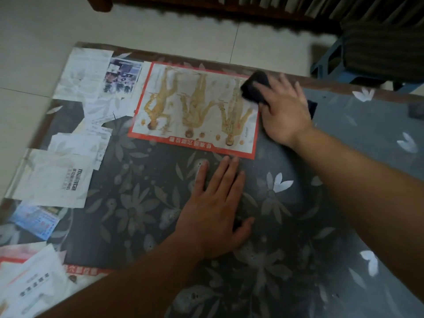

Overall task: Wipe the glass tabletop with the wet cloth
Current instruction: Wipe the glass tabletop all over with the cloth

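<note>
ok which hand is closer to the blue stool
The right hand, pressing the dark cloth near the table's far edge, just short of the blue stool. The left hand rests flat mid-table, farther away.

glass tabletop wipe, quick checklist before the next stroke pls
1. Cloth under the right hand, pressed flat on the glass tabletop: ok.
2. Left hand flat on the glass, bracing, clear of the cloth: ok.
3. Nothing loose in the stroke path; the red-bordered chart and papers appear to lie under the glass: ok.
4. Cloth close to the far table edge, may overshoot: not ok.
5. Cloth wet enough: cannot tell.
</note>
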